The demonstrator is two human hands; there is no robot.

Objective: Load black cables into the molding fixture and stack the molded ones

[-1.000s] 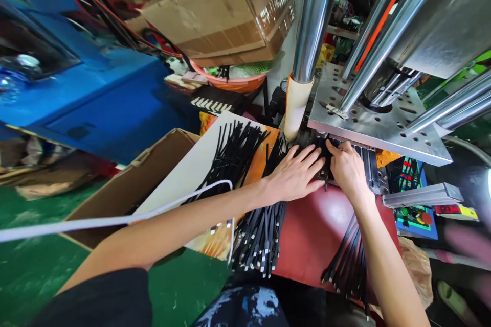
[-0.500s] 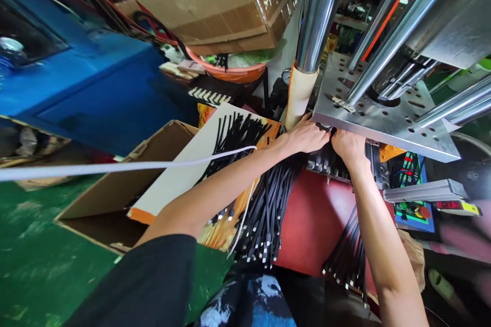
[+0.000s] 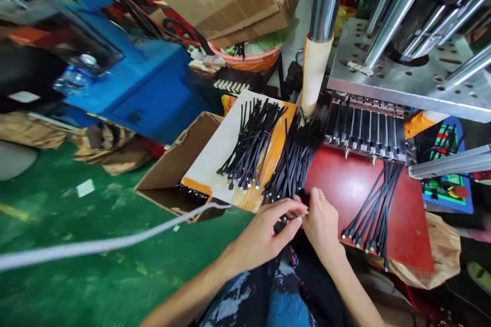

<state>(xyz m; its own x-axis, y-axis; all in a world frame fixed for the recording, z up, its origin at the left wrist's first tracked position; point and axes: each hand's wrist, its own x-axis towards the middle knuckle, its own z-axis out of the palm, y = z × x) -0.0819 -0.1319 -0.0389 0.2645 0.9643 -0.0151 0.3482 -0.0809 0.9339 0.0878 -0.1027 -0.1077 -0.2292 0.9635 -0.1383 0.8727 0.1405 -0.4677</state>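
Observation:
Short flat black cables with small metal plugs lie in a thick bundle [image 3: 289, 163] along the left of the red board [image 3: 322, 179]. At the near end of that bundle is my left hand [image 3: 268, 227], its thumb and fingers curled round plug ends. Right beside it, my right hand [image 3: 320, 222] is closed, fingertips meeting those of the left; what it grips is hidden. A slotted metal mould [image 3: 366, 130] holds a row of cables under the press plate [image 3: 383, 74]. Finished-looking cables fan out as a smaller bunch [image 3: 374, 214] on the board's right.
Another cable pile [image 3: 255, 143] lies on a white-and-orange sheet [image 3: 215, 156], above an open cardboard box [image 3: 169, 179]. A steel press column [image 3: 322, 5] rises behind. At right stand a metal bar [image 3: 452, 161] and a control box [image 3: 448, 163]. A white cord [image 3: 115, 242] crosses at left.
Both hands have come back from the mould under the press plate to the near end of the middle cable bundle. The mould's row of slots is now uncovered. The view has shifted.

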